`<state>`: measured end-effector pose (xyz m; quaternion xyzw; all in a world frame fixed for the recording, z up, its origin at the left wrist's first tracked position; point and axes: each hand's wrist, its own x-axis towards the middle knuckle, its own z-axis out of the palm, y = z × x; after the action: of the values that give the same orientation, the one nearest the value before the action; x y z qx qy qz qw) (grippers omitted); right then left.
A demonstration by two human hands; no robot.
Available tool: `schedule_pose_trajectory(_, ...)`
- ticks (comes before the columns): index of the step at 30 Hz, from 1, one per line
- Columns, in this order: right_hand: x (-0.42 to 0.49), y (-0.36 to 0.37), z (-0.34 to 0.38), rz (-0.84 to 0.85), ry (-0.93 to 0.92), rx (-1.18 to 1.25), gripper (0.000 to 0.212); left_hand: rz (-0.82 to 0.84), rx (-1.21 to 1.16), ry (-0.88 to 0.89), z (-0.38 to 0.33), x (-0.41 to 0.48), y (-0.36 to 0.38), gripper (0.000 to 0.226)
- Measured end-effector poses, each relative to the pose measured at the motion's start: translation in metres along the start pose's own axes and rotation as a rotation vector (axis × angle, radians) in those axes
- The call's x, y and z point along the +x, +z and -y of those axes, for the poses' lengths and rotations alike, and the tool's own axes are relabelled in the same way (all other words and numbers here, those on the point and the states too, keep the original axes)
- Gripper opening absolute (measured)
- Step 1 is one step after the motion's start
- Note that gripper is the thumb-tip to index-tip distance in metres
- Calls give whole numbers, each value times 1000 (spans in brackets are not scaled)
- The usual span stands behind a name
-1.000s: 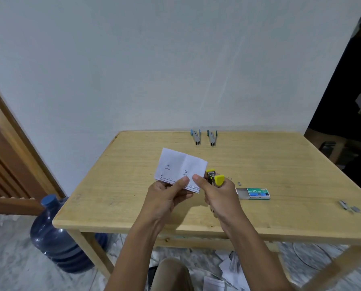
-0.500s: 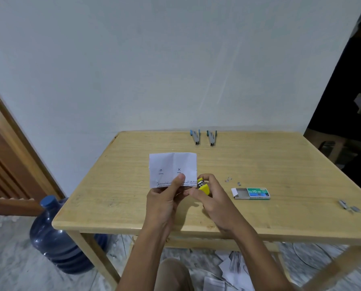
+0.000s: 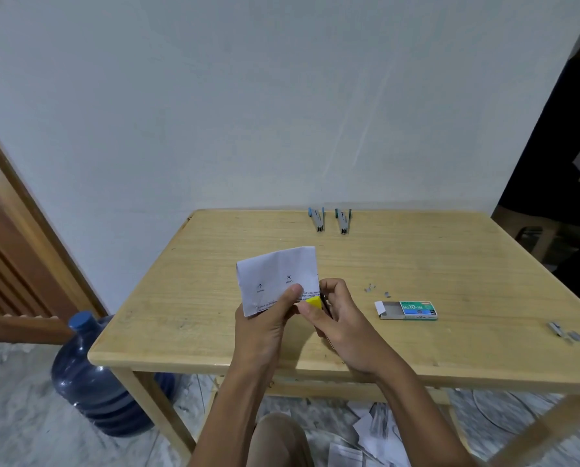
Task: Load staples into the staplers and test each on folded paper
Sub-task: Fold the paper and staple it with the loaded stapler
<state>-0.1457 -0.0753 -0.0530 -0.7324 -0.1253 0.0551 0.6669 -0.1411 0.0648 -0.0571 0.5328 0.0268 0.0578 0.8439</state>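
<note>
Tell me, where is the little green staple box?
In the head view, the staple box lies on the table just right of the right hand, with loose staples just beyond it.

1. White folded paper, upright above the wooden desk.
2. Yellow stapler at its lower right corner.
3. Blue-tipped metal stapler and green-tipped metal stapler, parallel at the far edge.
4. Green staple box, slid open, lying flat.

Both forearms reach forward over the near edge of the table, and the hands meet close together. The left hand pinches the folded paper under its thumb. The right hand curls around the yellow stapler, its thumb almost touching the left one.
</note>
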Motion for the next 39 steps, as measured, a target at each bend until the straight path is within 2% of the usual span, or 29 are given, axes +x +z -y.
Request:
schedule_pose_trajectory(7,-4,4,6,-4,20,40,50,10,33,-2,5,-2,2,28)
schedule_pose_trajectory(13,-4,1,9,-52,-5,113,39,125,51,-67,7,-2,-3,54)
schedule_pose_trajectory(15,-2,-1,7,-100,-4,110,28,153,44,-102,5,-1,-6,51)
schedule_pose_trajectory(18,1,-7,6,-155,1,88,22,159,40,-151,-2,6,-16,31)
schedule_pose_trajectory(21,1,-13,8,-184,13,82,35,177,185,-106,-13,17,-34,22)
schedule_pose_trajectory(24,2,-15,9,-199,33,121,42,206,365,-27,-18,26,-46,37)
schedule_pose_trajectory(31,-5,12,3,-61,67,203,41,101,65,-139,-11,12,-18,17)
schedule_pose_trajectory(35,-2,21,-1,-83,18,215,37,7,-73,-140,1,5,-7,36)
schedule_pose_trajectory(39,-1,24,-3,-75,-2,215,34,-18,-166,-111,7,3,2,54)
